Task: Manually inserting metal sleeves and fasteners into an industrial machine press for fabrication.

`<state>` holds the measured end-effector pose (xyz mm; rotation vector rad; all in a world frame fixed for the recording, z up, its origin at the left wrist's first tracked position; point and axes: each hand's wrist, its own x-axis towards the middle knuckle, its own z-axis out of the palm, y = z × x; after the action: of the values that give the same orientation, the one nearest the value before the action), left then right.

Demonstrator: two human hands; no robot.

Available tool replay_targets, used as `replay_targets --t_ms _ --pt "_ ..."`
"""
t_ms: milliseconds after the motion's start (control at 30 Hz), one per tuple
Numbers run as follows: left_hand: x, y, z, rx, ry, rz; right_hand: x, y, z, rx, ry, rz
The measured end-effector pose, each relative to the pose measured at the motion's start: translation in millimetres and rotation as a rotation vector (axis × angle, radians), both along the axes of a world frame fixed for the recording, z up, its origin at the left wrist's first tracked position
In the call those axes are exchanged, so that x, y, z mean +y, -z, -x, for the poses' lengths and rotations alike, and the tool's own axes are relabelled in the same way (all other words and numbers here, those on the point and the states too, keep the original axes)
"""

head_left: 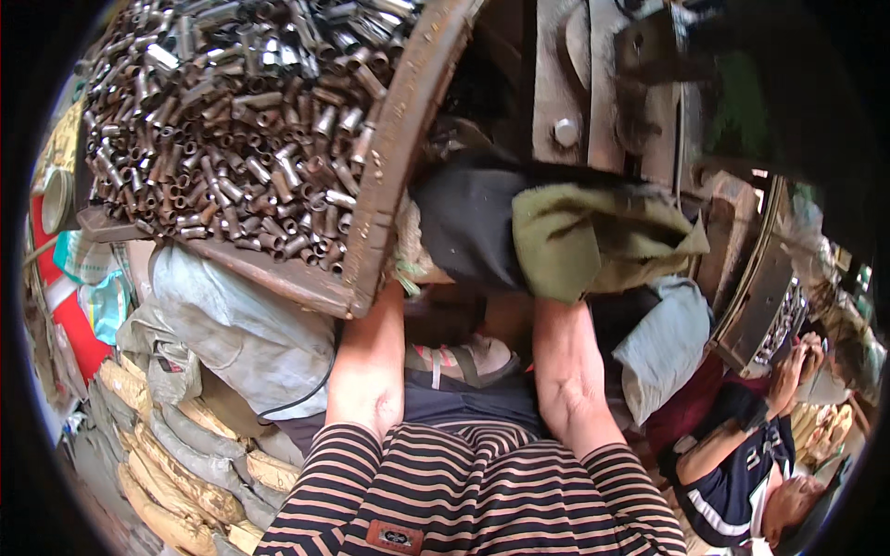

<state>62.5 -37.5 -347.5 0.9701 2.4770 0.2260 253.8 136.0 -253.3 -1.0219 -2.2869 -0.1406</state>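
A worn wooden tray (382, 185) fills the upper left, heaped with short metal tubes (241, 148), some shiny and some rusty brown. My left hand (411, 246) reaches up beside the tray's right corner; a pale, frayed covering shows at the wrist, and its fingers are hidden. At the centre lies a dark cloth (473, 218). To its right, an olive-green cloth (570, 236) covers my right hand, leaving the bare forearm (567, 352) visible below it. What either hand holds cannot be made out. Both hands are close to the machine's lower front.
A metal machine (565, 130) with a round bolt head stands ahead. Grey cloth (246, 324) hangs under the tray, and another light cloth (663, 347) lies right of my arm. Stacked yellowish gloves (176, 463) sit at lower left. Another person (742, 463) works at right beside a second tray (746, 306).
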Motion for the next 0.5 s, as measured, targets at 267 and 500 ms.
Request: replay_targets --t_ms 267,500 --pt "33 0 -21 -0.030 0.057 -0.042 12 -13 -12 -0.031 0.051 -0.035" --pt "18 1 -7 -0.028 0.045 -0.018 9 -15 -14 -0.047 0.068 -0.038"
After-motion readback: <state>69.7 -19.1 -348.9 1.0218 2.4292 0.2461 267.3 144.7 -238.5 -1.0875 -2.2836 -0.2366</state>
